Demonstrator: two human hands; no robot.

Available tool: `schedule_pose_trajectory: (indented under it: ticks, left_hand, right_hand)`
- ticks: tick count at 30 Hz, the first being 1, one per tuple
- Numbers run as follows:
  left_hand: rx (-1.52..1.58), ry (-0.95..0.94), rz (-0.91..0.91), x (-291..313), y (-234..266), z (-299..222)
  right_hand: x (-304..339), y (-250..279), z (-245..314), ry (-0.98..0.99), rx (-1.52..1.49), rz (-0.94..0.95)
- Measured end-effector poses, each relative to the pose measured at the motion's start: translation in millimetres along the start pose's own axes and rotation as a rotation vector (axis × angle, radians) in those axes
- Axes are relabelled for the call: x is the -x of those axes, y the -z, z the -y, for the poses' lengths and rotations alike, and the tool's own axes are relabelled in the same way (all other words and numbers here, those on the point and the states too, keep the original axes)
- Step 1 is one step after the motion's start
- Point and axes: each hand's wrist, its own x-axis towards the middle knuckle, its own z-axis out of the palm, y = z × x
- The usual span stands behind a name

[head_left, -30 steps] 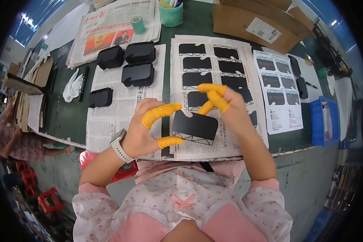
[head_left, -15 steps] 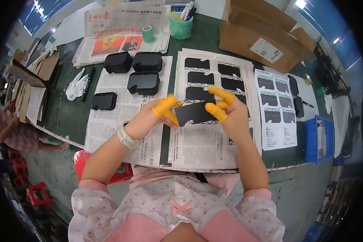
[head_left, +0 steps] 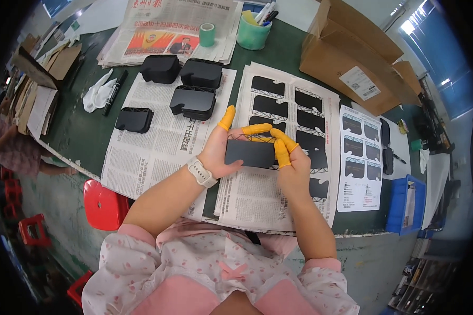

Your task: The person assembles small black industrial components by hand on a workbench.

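A flat black plate (head_left: 249, 153) with a thin lattice strip along its far edge is held between my two hands, above the newspaper. My left hand (head_left: 216, 149), wearing yellow finger cots and a white watch at the wrist, supports the plate's left end, one cot-covered digit raised off it. My right hand (head_left: 294, 170), also in yellow cots, pinches the right end. Similar black plates (head_left: 269, 85) lie in two columns on the newspaper (head_left: 247, 199) beneath. Stacks of such pieces (head_left: 193, 100) stand on newspaper to the left, with a smaller stack (head_left: 135, 121) nearer.
A printed sheet picturing plates (head_left: 358, 184) lies to the right, with a blue bin (head_left: 407, 205) beyond it. At the back are a cardboard box (head_left: 362, 58), a green pen cup (head_left: 253, 34) and green tape (head_left: 207, 35). A marker (head_left: 115, 93) and white cloth (head_left: 97, 94) lie left.
The plate has turned from tilted to nearly level, its lattice edge now facing away. My left hand has shifted its grip, lifting one digit. The whole view has also shifted slightly.
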Motion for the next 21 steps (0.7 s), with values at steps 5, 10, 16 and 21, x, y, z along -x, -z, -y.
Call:
schedule_pose_trajectory:
  ticks: [5, 10, 16, 21]
  left_hand:
    - [-0.266, -0.115, -0.55, 0, -33, 4]
    - [0.137, 0.073, -0.061, 6, -47, -8]
    - [0.22, 0.064, -0.045, 6, -41, -2]
    - [0.283, 0.121, 0.162, 4, -38, -3]
  right_hand:
    - [-2, 3, -4, 0.016, 0.074, 0.057]
    - [-1, 10, -7, 0.134, 0.105, -0.159]
    - [-5, 5, 12, 0.537, 0.523, 0.174]
    - [-6, 9, -7, 0.61, 0.525, 0.224]
